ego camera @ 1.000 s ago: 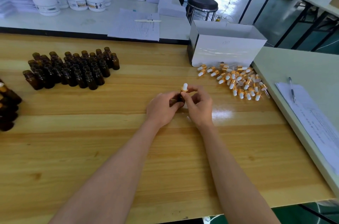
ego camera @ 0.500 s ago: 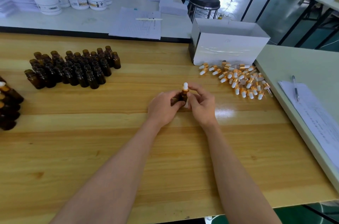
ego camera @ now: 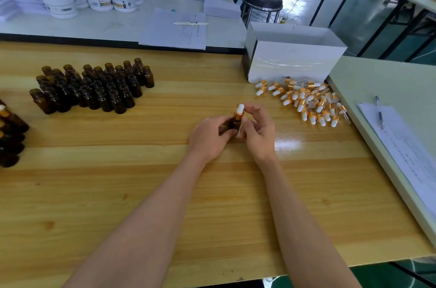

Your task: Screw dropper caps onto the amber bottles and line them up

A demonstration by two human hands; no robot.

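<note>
From the head view, both hands meet over the middle of the wooden table (ego camera: 212, 205). The left hand (ego camera: 210, 139) grips an amber bottle (ego camera: 230, 125) round its body, fingers wrapped and the thumb across its front, holding it roughly upright just above the tabletop. A dropper cap (ego camera: 238, 113) with a gold collar and a white bulb sits on the bottle's neck. The right hand (ego camera: 258, 133) curls round this cap, thumb beside the collar and forefinger arched close to the bulb; how firmly it pinches cannot be told.

To the left, well apart from the hands, a block of uncapped bottles (ego camera: 94, 89) stands in tight rows. At the far left edge, capped bottles (ego camera: 10, 131) stand in a line, partly cut off by the frame. To the right lies a loose pile of spare caps (ego camera: 311, 103), just in front of an open white box (ego camera: 292, 61). On the adjoining pale table (ego camera: 377, 79) a pen (ego camera: 379, 111) rests on a sheet of paper (ego camera: 405, 150).
</note>
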